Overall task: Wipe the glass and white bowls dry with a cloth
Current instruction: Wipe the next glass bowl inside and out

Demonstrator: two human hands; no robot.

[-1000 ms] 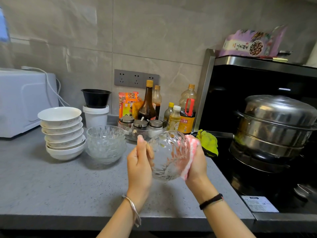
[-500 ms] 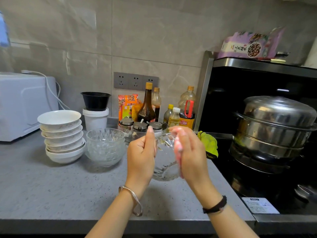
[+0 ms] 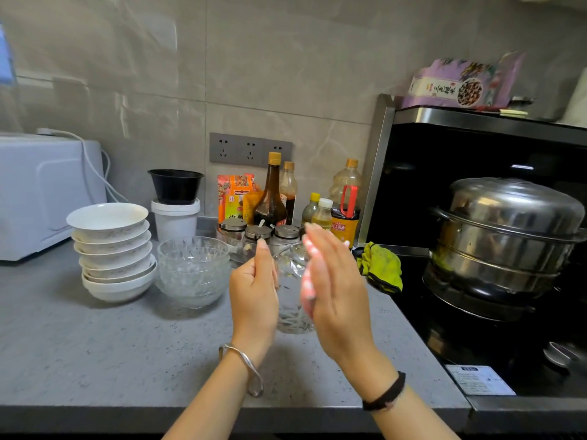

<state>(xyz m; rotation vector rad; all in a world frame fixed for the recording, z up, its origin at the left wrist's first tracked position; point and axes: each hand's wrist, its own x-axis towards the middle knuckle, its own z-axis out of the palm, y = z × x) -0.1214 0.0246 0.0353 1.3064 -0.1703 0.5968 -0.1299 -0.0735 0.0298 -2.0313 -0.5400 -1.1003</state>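
I hold a cut-glass bowl point(image 3: 290, 293) on edge above the grey counter point(image 3: 95, 344), seen edge-on between my hands. My left hand point(image 3: 254, 290) grips its left side, thumb up at the rim. My right hand point(image 3: 336, 290) lies flat with straight fingers and presses a pink-and-white cloth point(image 3: 307, 281) against the bowl's right side. A stack of glass bowls point(image 3: 192, 271) stands to the left, and a stack of white bowls point(image 3: 111, 249) beside it.
Sauce bottles point(image 3: 270, 192) and spice jars line the wall behind my hands. A yellow-green rag point(image 3: 381, 268) lies at the stove edge. A steel steamer pot point(image 3: 508, 236) sits on the black hob at right. A white appliance point(image 3: 38, 192) stands far left.
The bowl has turned from facing me to edge-on. My right hand has moved from behind the bowl to flat against its side, the cloth under the palm.
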